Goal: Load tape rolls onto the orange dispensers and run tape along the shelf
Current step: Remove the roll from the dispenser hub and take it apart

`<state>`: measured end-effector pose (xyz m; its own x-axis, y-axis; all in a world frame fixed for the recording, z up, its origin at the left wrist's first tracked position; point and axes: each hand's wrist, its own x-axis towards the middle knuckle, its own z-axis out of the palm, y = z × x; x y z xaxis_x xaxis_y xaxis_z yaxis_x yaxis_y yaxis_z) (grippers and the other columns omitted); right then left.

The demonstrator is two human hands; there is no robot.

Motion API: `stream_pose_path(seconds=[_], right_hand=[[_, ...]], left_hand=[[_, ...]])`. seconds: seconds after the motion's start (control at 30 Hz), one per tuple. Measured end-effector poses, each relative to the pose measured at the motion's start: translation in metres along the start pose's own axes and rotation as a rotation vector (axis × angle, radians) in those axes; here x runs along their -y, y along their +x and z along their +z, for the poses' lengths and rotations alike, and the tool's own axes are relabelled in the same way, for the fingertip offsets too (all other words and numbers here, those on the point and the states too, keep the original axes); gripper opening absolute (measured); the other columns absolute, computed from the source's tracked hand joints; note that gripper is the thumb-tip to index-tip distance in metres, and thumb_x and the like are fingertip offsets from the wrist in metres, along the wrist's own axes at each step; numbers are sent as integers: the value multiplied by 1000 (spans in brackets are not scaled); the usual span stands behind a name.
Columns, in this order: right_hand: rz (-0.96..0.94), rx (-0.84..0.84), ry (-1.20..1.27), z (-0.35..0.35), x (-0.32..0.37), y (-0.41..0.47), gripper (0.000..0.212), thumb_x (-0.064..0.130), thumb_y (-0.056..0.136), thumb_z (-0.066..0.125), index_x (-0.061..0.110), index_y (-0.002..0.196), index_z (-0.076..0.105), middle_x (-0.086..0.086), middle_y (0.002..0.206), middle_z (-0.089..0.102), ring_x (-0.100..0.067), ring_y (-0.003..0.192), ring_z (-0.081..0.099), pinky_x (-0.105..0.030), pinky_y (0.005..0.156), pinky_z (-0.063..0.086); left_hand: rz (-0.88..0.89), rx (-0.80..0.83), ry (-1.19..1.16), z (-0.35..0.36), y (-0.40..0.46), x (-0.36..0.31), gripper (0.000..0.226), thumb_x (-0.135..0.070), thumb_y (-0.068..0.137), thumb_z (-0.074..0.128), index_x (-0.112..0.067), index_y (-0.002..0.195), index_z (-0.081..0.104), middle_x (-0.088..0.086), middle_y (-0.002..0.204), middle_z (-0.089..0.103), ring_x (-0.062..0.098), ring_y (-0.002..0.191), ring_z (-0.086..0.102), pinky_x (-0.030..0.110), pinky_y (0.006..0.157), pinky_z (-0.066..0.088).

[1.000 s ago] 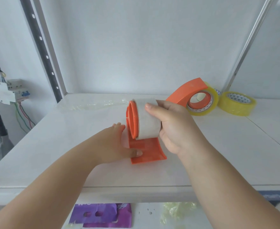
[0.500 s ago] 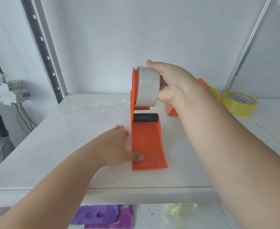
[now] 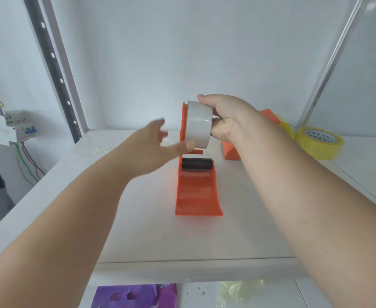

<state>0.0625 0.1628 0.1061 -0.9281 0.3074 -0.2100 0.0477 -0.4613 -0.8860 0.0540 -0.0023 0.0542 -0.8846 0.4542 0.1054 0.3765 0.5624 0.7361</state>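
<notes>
An orange dispenser [image 3: 197, 192] lies along the white shelf [image 3: 138, 230], its curved handle toward me and a black roller across its middle. A white tape roll [image 3: 199, 124] sits on the dispenser's raised hub end. My right hand [image 3: 225, 117] grips that roll from the right, thumb over the top. My left hand [image 3: 158, 147] hovers blurred just left of the roll, fingers spread, holding nothing. A second orange dispenser [image 3: 231, 152] with a yellow roll is mostly hidden behind my right forearm.
A loose yellow tape roll [image 3: 319, 142] lies at the back right of the shelf. A crumpled clear strip [image 3: 91, 148] lies at the back left. A perforated upright [image 3: 53, 63] and a breaker box [image 3: 10, 126] stand left. A purple bag [image 3: 136, 296] lies below.
My left hand has left the dispenser's handle end and risen toward the roll. My right hand still holds the roll up on the raised hub, little moved over the last half second.
</notes>
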Motion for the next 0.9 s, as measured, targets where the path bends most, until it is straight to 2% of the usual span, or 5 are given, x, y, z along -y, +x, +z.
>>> stream_pose_path(seconds=[0.13, 0.27, 0.53, 0.73, 0.9], right_hand=[[-4, 48, 17, -2, 0, -1, 19, 3, 89, 62, -2, 103, 51, -14, 94, 60, -29, 75, 66, -41, 63, 59], [-39, 123, -14, -7, -6, -1, 15, 9, 89, 63, 1, 97, 55, -17, 115, 61, -37, 107, 64, -50, 90, 52], [-430, 104, -776, -35, -29, -10, 71, 57, 68, 73, 32, 130, 50, 5, 128, 55, -8, 111, 59, -30, 93, 49], [-482, 244, -723, -43, -45, -5, 88, 44, 67, 80, 40, 142, 33, 11, 142, 44, -3, 130, 40, -28, 103, 38], [-542, 207, -645, -43, -44, -10, 77, 28, 72, 81, 34, 137, 42, 8, 128, 53, -5, 115, 57, -18, 81, 53]], left_hand=[[138, -83, -374, 15, 16, -12, 86, -70, 82, 45, -35, 150, 6, -13, 152, 30, -2, 137, 27, 22, 105, 22], [188, -133, -491, 34, 21, -14, 59, -48, 98, 32, -30, 150, 12, -45, 113, 30, -45, 85, 29, -13, 72, 23], [246, -223, -543, 45, 24, -7, 53, -45, 99, 26, -26, 149, 22, -20, 149, 29, -22, 119, 30, -10, 87, 25], [270, -240, -592, 48, 26, -3, 51, -46, 99, 25, -29, 147, 26, -30, 137, 34, -34, 107, 32, -8, 85, 28], [282, -274, -564, 49, 24, -1, 52, -48, 97, 25, -31, 146, 28, -45, 119, 31, -41, 100, 29, -12, 79, 25]])
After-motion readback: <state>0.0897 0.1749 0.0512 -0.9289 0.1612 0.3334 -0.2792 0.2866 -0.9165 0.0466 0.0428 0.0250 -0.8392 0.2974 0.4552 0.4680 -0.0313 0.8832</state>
